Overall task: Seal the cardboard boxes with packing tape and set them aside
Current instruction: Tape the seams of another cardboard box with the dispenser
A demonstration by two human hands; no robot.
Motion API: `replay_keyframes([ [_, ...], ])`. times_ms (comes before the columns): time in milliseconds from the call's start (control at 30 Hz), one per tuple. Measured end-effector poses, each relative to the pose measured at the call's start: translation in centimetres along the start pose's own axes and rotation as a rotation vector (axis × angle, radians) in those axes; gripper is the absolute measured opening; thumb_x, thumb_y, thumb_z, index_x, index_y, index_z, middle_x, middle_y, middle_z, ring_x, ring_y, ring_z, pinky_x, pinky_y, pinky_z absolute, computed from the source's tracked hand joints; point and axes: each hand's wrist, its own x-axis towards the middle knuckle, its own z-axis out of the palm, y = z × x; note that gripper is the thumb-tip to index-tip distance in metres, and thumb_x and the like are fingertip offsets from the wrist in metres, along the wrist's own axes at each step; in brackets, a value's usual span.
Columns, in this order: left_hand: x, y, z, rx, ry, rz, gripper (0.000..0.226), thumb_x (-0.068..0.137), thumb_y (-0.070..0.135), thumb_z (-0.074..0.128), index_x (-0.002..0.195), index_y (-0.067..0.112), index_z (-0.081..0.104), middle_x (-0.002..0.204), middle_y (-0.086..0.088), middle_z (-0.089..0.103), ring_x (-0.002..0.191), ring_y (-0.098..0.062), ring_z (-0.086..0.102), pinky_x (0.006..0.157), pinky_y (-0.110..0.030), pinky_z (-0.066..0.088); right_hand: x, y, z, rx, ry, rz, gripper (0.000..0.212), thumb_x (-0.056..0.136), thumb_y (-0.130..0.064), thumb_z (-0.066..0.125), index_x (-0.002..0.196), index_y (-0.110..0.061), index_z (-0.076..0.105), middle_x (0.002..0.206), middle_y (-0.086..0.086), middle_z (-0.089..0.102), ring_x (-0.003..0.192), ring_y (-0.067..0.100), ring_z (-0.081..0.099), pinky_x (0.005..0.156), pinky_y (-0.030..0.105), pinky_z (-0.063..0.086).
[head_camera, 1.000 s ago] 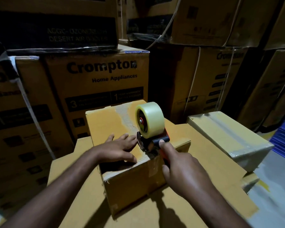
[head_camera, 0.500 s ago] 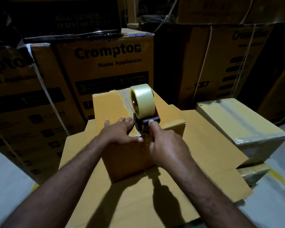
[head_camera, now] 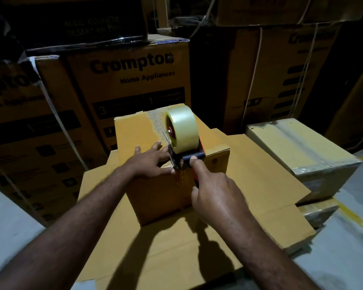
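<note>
On box (head_camera: 134,132) edge, dispenser (head_camera: 181,139) apparently rests.

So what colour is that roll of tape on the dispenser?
Pale translucent yellow. The roll of tape shows best in the head view.

Large brown printed cartons (head_camera: 132,84) marked "Crompton Home Appliances" are being seen stacked along the back. One carton wrapped in shiny black film (head_camera: 82,24) is being carried on top of them at the left. A white plastic strap (head_camera: 60,116) is being shown slanting down the left carton, and a thin white cord (head_camera: 252,80) down a right one. A yellow painted mark (head_camera: 350,212) is being shown on the grey floor (head_camera: 11,222).
</note>
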Motion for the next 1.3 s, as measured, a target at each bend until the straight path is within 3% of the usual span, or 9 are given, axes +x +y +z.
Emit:
replay_keyframes([
  [133, -0.4, 0.5, -0.5, -0.022, 0.007, 0.023, 0.066, 0.098, 0.059, 0.049, 0.156, 0.045, 0.023, 0.168, 0.016, 0.003, 0.156, -0.016, -0.006, 0.117, -0.071, -0.004, -1.2, 0.2, 0.3, 0.004, 0.02, 0.003, 0.054, 0.1, -0.023, 0.048, 0.141, -0.041, 0.018, 0.07, -0.008, 0.055, 0.06, 0.006, 0.055, 0.051, 0.025, 0.052],
  [400, -0.1, 0.2, -1.0, -0.042, -0.047, 0.034, 0.055, 0.101, 0.052, 0.049, 0.153, 0.042, 0.035, 0.167, 0.02, -0.001, 0.156, -0.017, -0.005, 0.114, -0.075, -0.002, -3.0, 0.9, 1.2, 0.044, 0.02, -0.021, 0.063, 0.101, -0.03, 0.048, 0.15, -0.04, 0.01, 0.074, -0.009, 0.054, 0.061, 0.004, 0.054, 0.053, 0.021, 0.051],
  [733, -0.7, 0.8, -1.3, -0.077, -0.054, 0.058, 0.051, 0.103, 0.042, 0.05, 0.151, 0.046, 0.034, 0.159, 0.026, -0.008, 0.156, -0.024, -0.007, 0.11, -0.078, -0.006, -4.6, 2.1, 1.5, 0.086, -0.034, 0.045, 0.065, 0.101, -0.035, 0.045, 0.151, -0.045, 0.003, 0.096, -0.008, 0.058, 0.08, 0.008, 0.057, 0.071, 0.026, 0.053],
  [867, -0.4, 0.9, -1.4, -0.063, -0.077, 0.081, 0.051, 0.103, 0.042, 0.05, 0.151, 0.046, 0.034, 0.167, 0.018, -0.001, 0.156, -0.021, -0.007, 0.112, -0.078, -0.003, -4.8, 2.4, 1.7, 0.065, -0.02, 0.029, 0.064, 0.102, -0.035, 0.045, 0.151, -0.044, 0.005, 0.093, -0.01, 0.053, 0.078, 0.006, 0.053, 0.066, 0.019, 0.044],
  [1033, 0.0, 0.4, -1.1, -0.093, -0.107, 0.099, 0.054, 0.102, 0.042, 0.052, 0.151, 0.05, 0.03, 0.167, 0.019, -0.002, 0.155, -0.019, -0.009, 0.111, -0.077, -0.008, -5.8, 2.5, 2.4, 0.049, -0.011, 0.043, 0.064, 0.102, -0.038, 0.041, 0.15, -0.046, 0.0, 0.094, -0.011, 0.053, 0.076, 0.006, 0.051, 0.059, 0.018, 0.04],
  [1300, -0.2, 0.2, -0.9, -0.105, -0.076, 0.106, 0.054, 0.101, 0.042, 0.054, 0.151, 0.046, 0.034, 0.167, 0.015, -0.002, 0.154, -0.022, -0.018, 0.111, -0.077, -0.009, -6.1, 2.6, 2.9, 0.007, 0.008, 0.04, 0.068, 0.103, -0.039, 0.04, 0.15, -0.046, -0.007, 0.099, -0.009, 0.055, 0.079, 0.005, 0.054, 0.067, 0.021, 0.05],
])
